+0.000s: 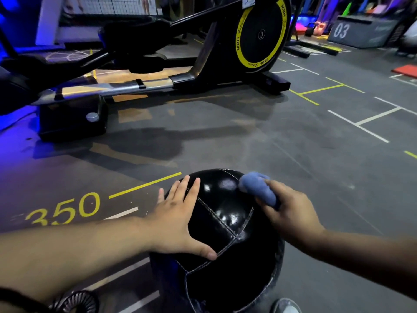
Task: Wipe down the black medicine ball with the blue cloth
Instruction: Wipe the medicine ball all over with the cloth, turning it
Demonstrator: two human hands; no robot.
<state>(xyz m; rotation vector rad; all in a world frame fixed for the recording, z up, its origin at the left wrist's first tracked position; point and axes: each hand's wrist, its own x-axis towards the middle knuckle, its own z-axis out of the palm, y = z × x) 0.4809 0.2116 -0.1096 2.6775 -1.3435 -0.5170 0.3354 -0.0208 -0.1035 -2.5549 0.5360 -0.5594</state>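
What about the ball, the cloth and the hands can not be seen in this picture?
Head view:
- black medicine ball: underside hidden by its own bulk; what it rests on is unclear.
- right hand: fingertips hidden behind the blue cloth it grips.
- left hand: covers the ball's left side.
- kettlebells far behind: blurred, too small.

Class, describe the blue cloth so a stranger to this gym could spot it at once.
In front of the exercise machine with the yellow-ringed wheel, a black medicine ball fills the foreground. On its upper right, the right hand grips the bunched blue cloth. It is the only soft blue thing there; the left hand, flat on the ball, holds nothing.
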